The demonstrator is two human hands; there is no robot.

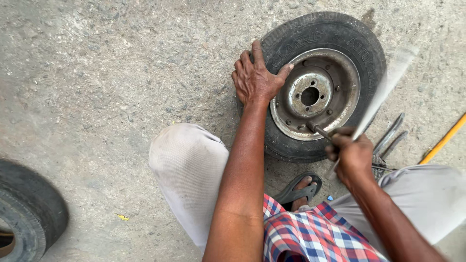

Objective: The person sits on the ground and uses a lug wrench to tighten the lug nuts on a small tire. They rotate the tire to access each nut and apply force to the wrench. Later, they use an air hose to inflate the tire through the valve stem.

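Rusty rim [315, 94]; left hand [255, 77] flat on tyre [340, 34], right hand [352, 155] gripping iron bar [383, 92]; spare levers [391, 136] beside.

Rough grey concrete ground [97, 73] in daylight, another black tyre [29, 213] lying at its left edge.

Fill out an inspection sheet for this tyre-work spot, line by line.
Surface: rough grey concrete ground.
Job's things: small wheel lying flat, rusty steel rim up; metal bar wedged at the rim edge.
Clutter: two metal levers, yellow rod, yellow scrap.
Grips: left hand flat on the tyre; right hand closed on a motion-blurred tool.
Cables: nothing seen.
Surroundings: second tyre at left edge; sandalled foot.
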